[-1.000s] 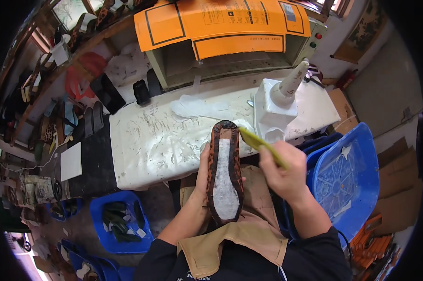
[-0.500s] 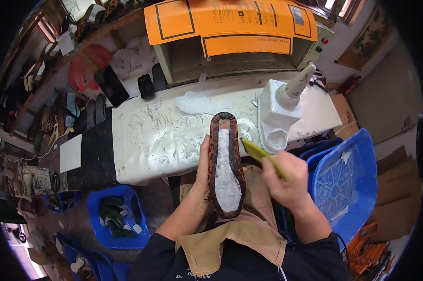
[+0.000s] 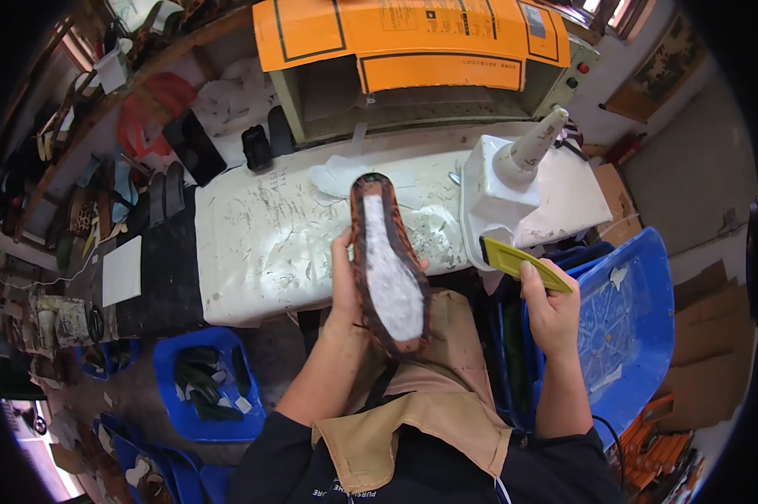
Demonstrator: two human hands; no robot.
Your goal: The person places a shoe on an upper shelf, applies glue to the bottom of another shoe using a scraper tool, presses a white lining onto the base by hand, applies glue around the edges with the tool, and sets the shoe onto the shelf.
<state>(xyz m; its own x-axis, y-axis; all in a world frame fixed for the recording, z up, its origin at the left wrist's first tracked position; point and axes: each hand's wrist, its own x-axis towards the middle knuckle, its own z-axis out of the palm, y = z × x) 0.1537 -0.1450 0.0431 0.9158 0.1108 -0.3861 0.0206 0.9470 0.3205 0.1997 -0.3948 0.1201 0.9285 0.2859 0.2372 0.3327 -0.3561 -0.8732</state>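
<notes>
My left hand (image 3: 343, 290) is wrapped round a shoe (image 3: 392, 277), held sole side up in front of my apron. Its bottom has a white filling framed by a dark rim, with brown patterned material at the sides. Over on the right, my right hand (image 3: 552, 315) grips a flat yellow-green brush (image 3: 523, 263) by its handle. The brush's dark tip is at the low front part of a white plastic container (image 3: 500, 189) with a tall cone-shaped top; whether it touches anything there cannot be made out.
A white-covered bench (image 3: 257, 244) with thin white sheets (image 3: 333, 178) lies ahead, below an open-fronted box machine (image 3: 291, 105) with orange cardboard (image 3: 312, 38) on top. Blue plastic tubs stand at right (image 3: 660, 311) and lower left (image 3: 170, 412).
My right hand has moved the brush away from the shoe, rightward to the white container. The shoe has shifted slightly up and left and tilted in my left hand.
</notes>
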